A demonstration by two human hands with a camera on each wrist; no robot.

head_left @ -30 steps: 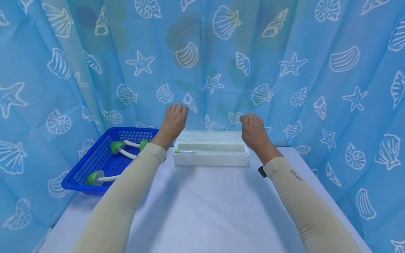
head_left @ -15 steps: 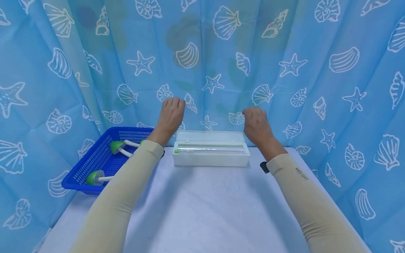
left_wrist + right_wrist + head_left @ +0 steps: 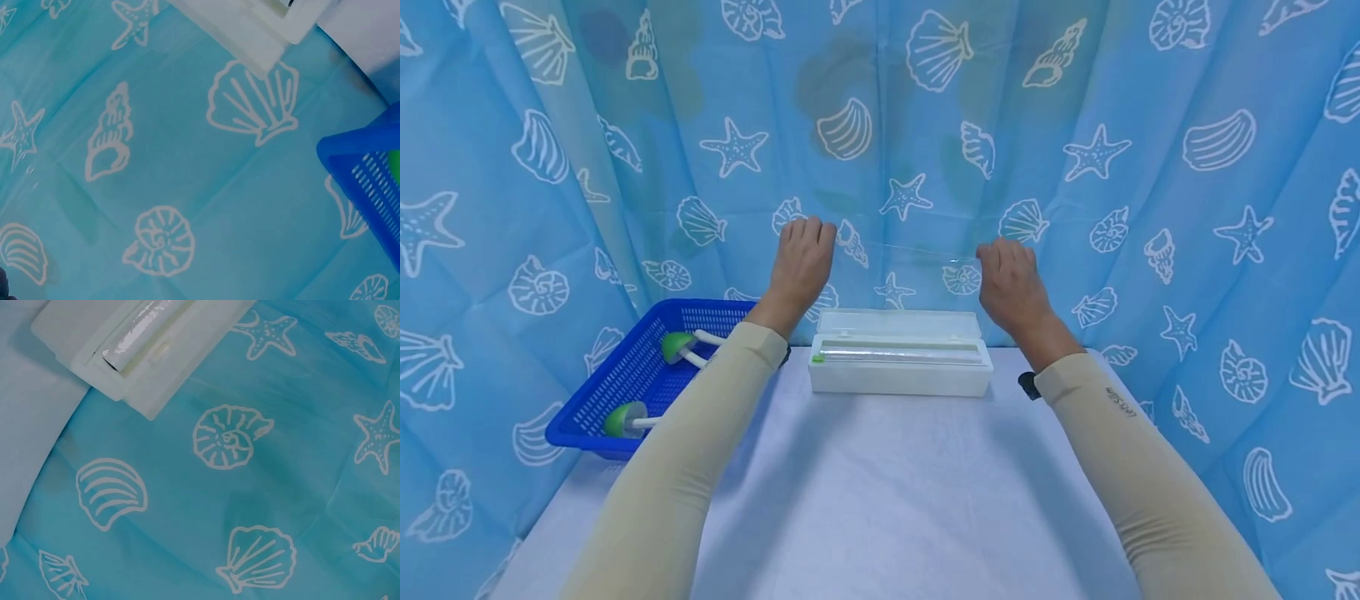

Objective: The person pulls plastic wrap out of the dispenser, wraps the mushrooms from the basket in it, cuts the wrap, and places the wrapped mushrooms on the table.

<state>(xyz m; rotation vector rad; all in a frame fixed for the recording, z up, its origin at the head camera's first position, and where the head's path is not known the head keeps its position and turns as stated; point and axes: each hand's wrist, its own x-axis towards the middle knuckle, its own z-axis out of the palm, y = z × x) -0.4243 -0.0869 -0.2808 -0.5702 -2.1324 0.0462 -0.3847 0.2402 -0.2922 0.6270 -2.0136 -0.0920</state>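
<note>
A clear sheet of cling film (image 3: pixel 951 260) spans the gap between both raised hands, its upper edge faintly visible. The left hand (image 3: pixel 801 262) pinches it at one side, fingers curled over. At the other side the right hand (image 3: pixel 1013 287) grips it likewise. Below and between them stands a white cling film box (image 3: pixel 898 381) with its lid (image 3: pixel 898 323) tipped back. The shiny film roll (image 3: pixel 898 354) lies inside, and a small green piece (image 3: pixel 818 359) sits at its left end. The thumbs are hidden in the head view.
A blue plastic basket (image 3: pixel 568 432) stands at the left of the white table (image 3: pixel 895 483). It holds several white-handled things with green domed heads (image 3: pixel 679 347). A blue seashell curtain (image 3: pixel 917 108) hangs right behind the box.
Both hands have risen and moved slightly apart, drawing the cling film upward. The box and basket have stayed in place.
</note>
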